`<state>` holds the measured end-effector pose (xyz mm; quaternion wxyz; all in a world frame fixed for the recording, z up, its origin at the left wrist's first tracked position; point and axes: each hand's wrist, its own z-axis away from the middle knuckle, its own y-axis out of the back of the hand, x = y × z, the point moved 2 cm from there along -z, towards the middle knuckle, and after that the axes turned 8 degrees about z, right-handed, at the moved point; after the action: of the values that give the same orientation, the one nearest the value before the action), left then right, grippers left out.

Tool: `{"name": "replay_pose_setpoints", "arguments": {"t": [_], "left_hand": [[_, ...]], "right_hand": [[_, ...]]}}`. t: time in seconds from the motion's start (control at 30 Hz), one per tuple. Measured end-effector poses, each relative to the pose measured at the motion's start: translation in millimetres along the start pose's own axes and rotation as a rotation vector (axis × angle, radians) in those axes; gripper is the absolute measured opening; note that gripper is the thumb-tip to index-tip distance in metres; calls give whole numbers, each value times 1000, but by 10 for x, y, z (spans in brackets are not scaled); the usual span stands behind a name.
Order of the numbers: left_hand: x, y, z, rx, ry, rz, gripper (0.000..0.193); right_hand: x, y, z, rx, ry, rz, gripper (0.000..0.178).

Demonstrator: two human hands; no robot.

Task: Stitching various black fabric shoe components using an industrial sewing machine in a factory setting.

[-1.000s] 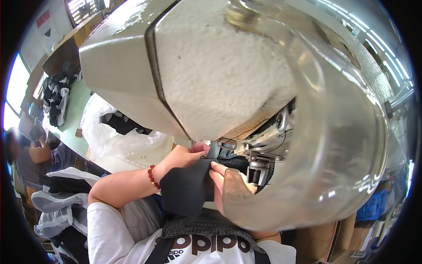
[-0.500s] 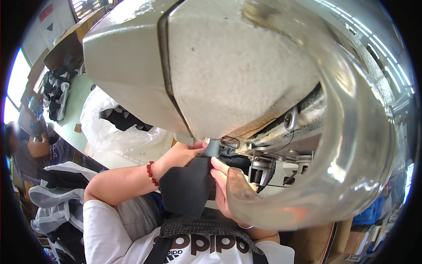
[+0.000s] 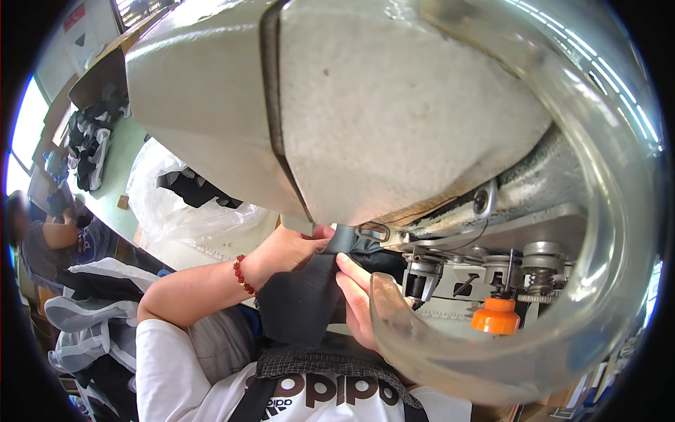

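Note:
My left hand [image 3: 292,246], with a red bead bracelet on its wrist, pinches the upper left edge of a black fabric piece [image 3: 299,302] just under the front of a pale sewing machine [image 3: 408,119]. My right hand [image 3: 355,288] holds the same piece from the right, its thumb or finger pressed on the cloth. A grey strip [image 3: 342,239] runs along the top of the piece, beside a small metal loop [image 3: 373,231] on the machine. More dark cloth [image 3: 383,260] lies to the right. The machine's body hides the needle area.
A clear curved shield [image 3: 478,366] stands close in front, overlapping my right wrist. Behind it are an orange cap [image 3: 496,316] and metal parts. A plastic bag [image 3: 165,204] with black pieces lies left; grey-and-black pieces [image 3: 91,316] are heaped beside me. Another person [image 3: 60,232] sits far left.
The machine and shield appear larger and shifted right in the view, bringing the orange cap into sight. Both hands keep hold of the black fabric piece, which hardly moves.

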<state>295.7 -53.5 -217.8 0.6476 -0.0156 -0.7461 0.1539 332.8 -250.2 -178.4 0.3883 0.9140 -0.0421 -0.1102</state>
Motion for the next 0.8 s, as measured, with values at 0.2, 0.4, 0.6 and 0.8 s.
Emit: {"name": "replay_pose_setpoints", "arguments": {"t": [0.2, 0.4, 0.6, 0.8], "left_hand": [[3, 68, -33, -29, 182, -145, 12], [111, 60, -67, 135, 572, -23, 12], [183, 78, -27, 100, 620, 302, 20], [246, -27, -164, -52, 355, -119, 26]], "right_hand": [[29, -21, -51, 87, -7, -43, 39], [8, 35, -140, 35, 19, 34, 30], [-1, 14, -124, 16, 45, -5, 24], [-21, -64, -35, 83, 36, 48, 29]]}}
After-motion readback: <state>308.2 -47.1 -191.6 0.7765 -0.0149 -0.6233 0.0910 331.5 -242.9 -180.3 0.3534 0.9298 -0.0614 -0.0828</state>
